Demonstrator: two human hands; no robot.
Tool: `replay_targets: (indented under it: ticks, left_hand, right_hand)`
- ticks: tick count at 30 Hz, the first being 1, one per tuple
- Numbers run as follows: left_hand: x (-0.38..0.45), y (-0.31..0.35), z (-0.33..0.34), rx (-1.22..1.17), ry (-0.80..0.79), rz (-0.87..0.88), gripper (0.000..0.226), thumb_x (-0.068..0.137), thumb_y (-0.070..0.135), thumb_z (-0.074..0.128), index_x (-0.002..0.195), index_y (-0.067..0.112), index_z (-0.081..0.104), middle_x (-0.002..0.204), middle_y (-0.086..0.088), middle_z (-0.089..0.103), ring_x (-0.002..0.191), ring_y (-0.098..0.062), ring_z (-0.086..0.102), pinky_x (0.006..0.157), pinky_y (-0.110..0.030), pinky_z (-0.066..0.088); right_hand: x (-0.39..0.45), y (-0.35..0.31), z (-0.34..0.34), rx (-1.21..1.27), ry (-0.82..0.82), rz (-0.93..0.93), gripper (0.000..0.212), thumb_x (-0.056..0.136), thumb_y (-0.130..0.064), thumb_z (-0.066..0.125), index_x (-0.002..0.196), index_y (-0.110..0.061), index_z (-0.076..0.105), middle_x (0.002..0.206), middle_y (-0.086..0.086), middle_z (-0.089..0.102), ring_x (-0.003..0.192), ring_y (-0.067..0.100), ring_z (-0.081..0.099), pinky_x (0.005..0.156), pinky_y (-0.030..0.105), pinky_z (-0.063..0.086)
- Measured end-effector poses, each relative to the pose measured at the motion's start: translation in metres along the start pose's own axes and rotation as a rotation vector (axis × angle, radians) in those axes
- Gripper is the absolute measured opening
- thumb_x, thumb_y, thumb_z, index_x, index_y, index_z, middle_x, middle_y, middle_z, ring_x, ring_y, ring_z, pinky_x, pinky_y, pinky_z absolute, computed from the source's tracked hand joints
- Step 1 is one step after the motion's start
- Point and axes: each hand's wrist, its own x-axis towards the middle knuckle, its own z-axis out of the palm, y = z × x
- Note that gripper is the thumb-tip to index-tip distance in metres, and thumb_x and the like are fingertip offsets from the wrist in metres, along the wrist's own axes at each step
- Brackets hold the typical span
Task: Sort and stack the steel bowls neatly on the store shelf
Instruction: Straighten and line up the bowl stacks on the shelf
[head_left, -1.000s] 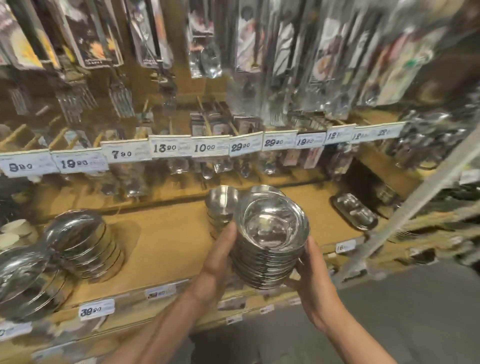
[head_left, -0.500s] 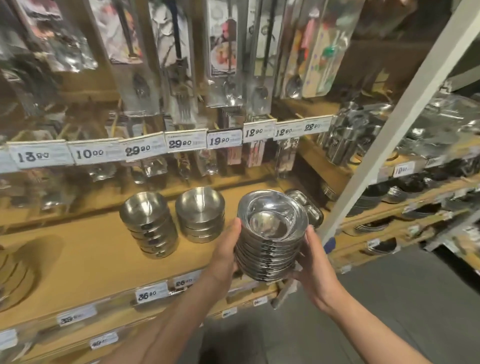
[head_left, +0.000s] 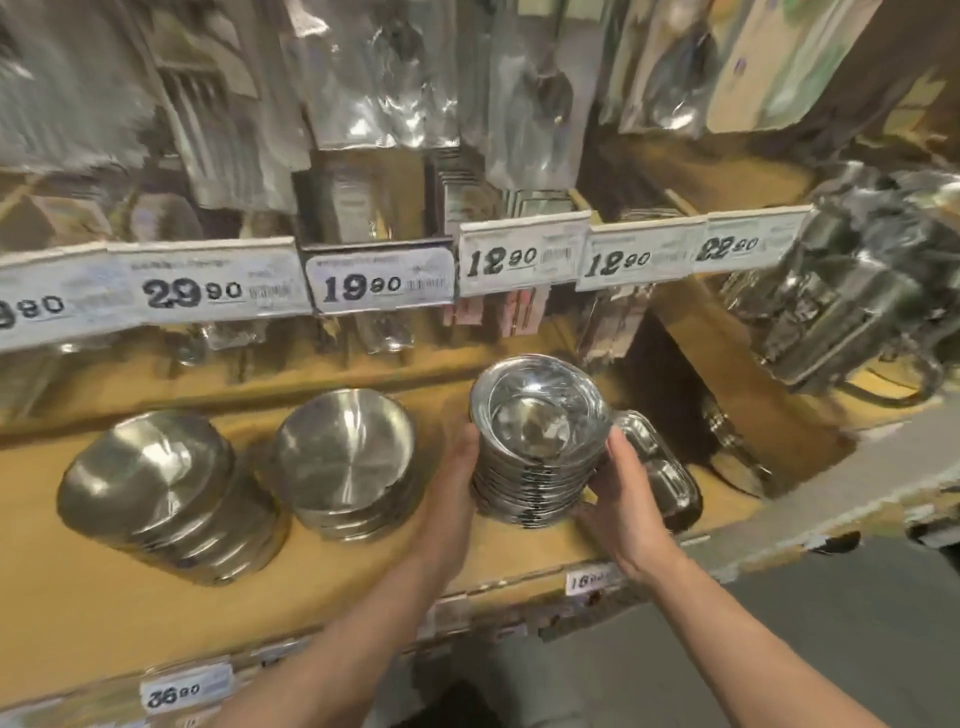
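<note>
Both hands clasp a stack of nested steel bowls over the right part of the wooden shelf. Left hand and right hand have fingers curled against its sides. Left of it stand a middle bowl stack and a leaning bowl stack; a steel tray lies behind the right hand.

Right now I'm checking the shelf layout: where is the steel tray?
In the head view the steel tray lies flat on the wooden shelf, right of centre, just behind the right hand and beside the held stack of bowls.
</note>
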Motion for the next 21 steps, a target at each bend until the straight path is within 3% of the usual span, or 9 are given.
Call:
replay_targets:
  ticks: [2,5,10,14,17,21]
  left_hand:
    - [0.013,-0.004,0.003,-0.026,0.055,0.013,0.046,0.091,0.068,0.044,0.125,0.046,0.066,0.132,0.016,0.066,0.124,0.001,0.058,0.106,-0.036,0.042]
    - [0.025,-0.008,0.006,-0.035,0.099,0.045,0.052,0.089,0.066,0.047,0.129,0.036,0.064,0.135,0.009,0.065,0.128,-0.007,0.057,0.108,-0.04,0.042]
    - [0.033,-0.012,0.005,-0.014,0.097,0.06,0.055,0.083,0.079,0.05,0.129,0.051,0.06,0.136,0.021,0.062,0.128,0.002,0.054,0.109,-0.038,0.038]
    - [0.036,-0.011,0.005,-0.015,0.094,0.075,0.041,0.091,0.068,0.048,0.129,0.054,0.059,0.136,0.024,0.061,0.128,0.005,0.053,0.109,-0.037,0.039]
    - [0.038,-0.015,0.002,-0.013,0.078,0.077,0.054,0.089,0.07,0.052,0.139,0.049,0.053,0.143,0.02,0.056,0.134,0.001,0.049,0.118,-0.045,0.033]
    - [0.036,-0.012,0.0,0.009,0.036,0.075,0.063,0.092,0.067,0.053,0.148,0.04,0.045,0.151,0.011,0.05,0.143,-0.012,0.043,0.119,-0.057,0.029]
  right_hand:
    - [0.015,0.0,-0.003,-0.014,-0.01,0.002,0.06,0.092,-0.071,0.044,0.143,-0.041,0.053,0.144,-0.014,0.058,0.14,0.017,0.046,0.115,0.064,0.031]
    - [0.032,0.001,-0.005,-0.032,-0.024,-0.019,0.06,0.09,-0.071,0.045,0.139,-0.04,0.057,0.141,-0.01,0.062,0.133,0.016,0.054,0.112,0.062,0.038]
    - [0.049,0.003,-0.01,-0.044,-0.063,-0.012,0.062,0.096,-0.066,0.036,0.147,-0.033,0.05,0.147,0.001,0.056,0.14,0.027,0.047,0.112,0.067,0.035]
    - [0.06,0.003,-0.011,-0.048,-0.078,-0.018,0.063,0.096,-0.066,0.037,0.147,-0.031,0.05,0.147,0.002,0.057,0.139,0.028,0.047,0.112,0.069,0.034]
    - [0.065,0.006,-0.012,-0.04,-0.083,-0.024,0.061,0.098,-0.064,0.034,0.146,-0.03,0.05,0.146,0.002,0.058,0.139,0.027,0.048,0.112,0.068,0.033]
    - [0.068,0.009,-0.013,-0.057,-0.089,-0.023,0.054,0.104,-0.06,0.031,0.146,-0.032,0.05,0.146,-0.001,0.058,0.138,0.023,0.049,0.113,0.062,0.036]
